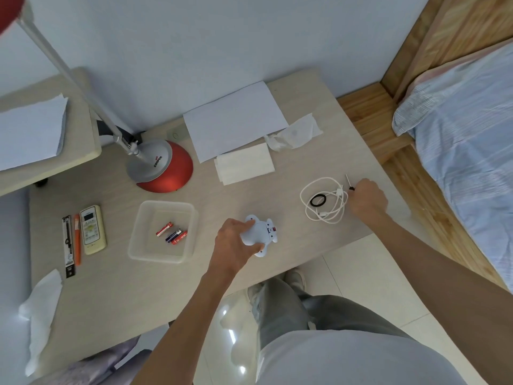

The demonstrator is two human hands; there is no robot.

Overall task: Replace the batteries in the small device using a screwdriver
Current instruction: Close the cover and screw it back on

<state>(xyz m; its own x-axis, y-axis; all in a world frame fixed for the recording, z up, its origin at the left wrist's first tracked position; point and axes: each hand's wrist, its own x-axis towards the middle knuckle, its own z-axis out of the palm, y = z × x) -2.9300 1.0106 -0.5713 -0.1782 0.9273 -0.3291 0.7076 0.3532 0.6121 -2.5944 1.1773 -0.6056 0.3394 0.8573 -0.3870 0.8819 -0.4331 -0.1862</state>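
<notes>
- Head view: left hand (236, 241) clasps the device (259, 234) on the desk (111, 301), near its front edge
- Right hand (366, 200) is closed around the screwdriver (348, 183), beside a cable (324, 201)
- Batteries (172, 232) lie in a tray (162, 232)

"COOPER" in black letters on the silver top of the red lamp base (162, 169), nothing else legible
</notes>
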